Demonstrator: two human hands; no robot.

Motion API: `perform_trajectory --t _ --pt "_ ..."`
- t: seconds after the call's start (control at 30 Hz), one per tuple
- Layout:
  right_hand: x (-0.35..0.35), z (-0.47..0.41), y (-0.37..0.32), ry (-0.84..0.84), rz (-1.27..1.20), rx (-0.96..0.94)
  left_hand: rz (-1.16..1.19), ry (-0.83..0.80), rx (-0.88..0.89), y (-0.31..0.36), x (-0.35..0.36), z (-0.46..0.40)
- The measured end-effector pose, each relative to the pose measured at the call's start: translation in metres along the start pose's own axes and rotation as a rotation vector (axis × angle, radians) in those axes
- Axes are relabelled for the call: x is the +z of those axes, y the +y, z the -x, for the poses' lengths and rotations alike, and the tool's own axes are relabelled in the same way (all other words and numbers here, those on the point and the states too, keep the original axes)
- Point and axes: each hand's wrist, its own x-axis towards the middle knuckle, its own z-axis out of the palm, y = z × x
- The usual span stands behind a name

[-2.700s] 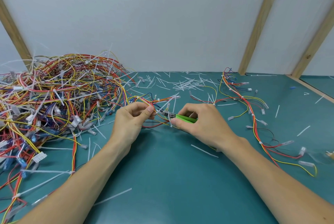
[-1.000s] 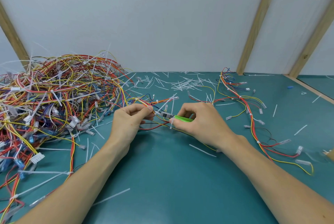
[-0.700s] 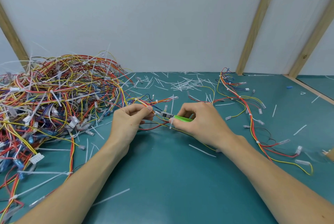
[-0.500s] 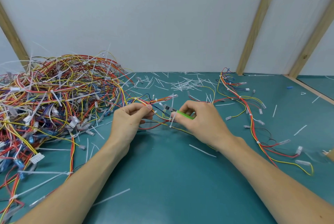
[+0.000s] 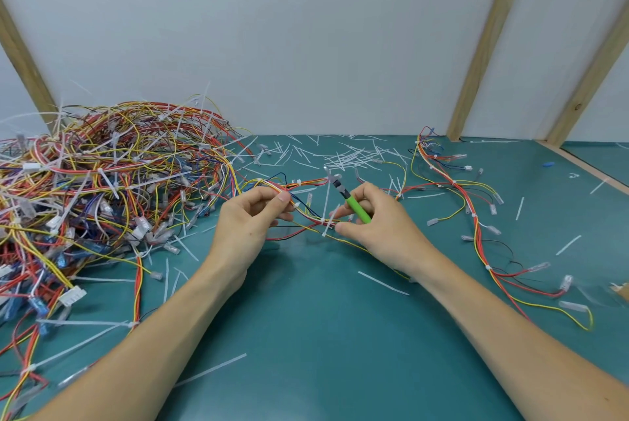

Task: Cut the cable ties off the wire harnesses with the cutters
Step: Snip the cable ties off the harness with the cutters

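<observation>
My left hand (image 5: 248,221) pinches a harness of red, yellow and blue wires (image 5: 299,184) between thumb and fingers, just above the green table. My right hand (image 5: 377,223) grips the green-handled cutters (image 5: 352,201), whose dark tip points up and away to the left and carries a white cable tie piece. A white cable tie (image 5: 328,225) sits on the wires at my right fingertips, its tail standing up. The harness runs between both hands and back into the big tangle.
A big heap of tied harnesses (image 5: 102,182) fills the left side. Cut white tie pieces (image 5: 347,157) lie scattered at the back and around my arms. A loose harness (image 5: 476,216) trails along the right. White wall panels with wooden battens stand behind the table.
My right hand has swung the cutters up from lying flat along the wires, so the tip now points up and away. My left hand has held its pinch in place.
</observation>
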Motion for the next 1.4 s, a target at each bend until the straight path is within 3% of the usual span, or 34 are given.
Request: perform_trajectory --t 0.27,0.47,0.6,0.73,0.97,1.1,1.23,1.4 --pt "0.001 0.0 0.0 0.035 0.05 -0.005 -0.043 0.053 0.02 0.005 0.002 0.003" --pt "0.001 -0.002 -0.001 0.137 -0.02 0.007 -0.637 0.288 0.434 0.012 0.003 0.013" --pt "0.003 0.0 -0.005 0.197 -0.07 -0.028 -0.692 0.158 0.641 0.016 0.008 0.016" --pt "0.006 0.004 -0.01 0.248 -0.112 -0.085 -0.63 -0.041 0.457 0.005 0.015 0.02" --pt "0.013 0.008 -0.014 0.19 -0.163 -0.108 -0.231 0.018 0.193 0.003 0.016 0.012" --pt "0.014 0.008 -0.015 0.164 -0.222 -0.121 -0.11 -0.032 0.06 0.005 0.017 0.014" --pt "0.011 0.006 -0.013 0.096 -0.224 -0.113 -0.058 -0.098 0.036 0.003 0.019 0.015" --pt "0.011 0.006 -0.011 0.063 -0.112 -0.137 0.01 -0.016 0.038 0.003 0.017 0.012"
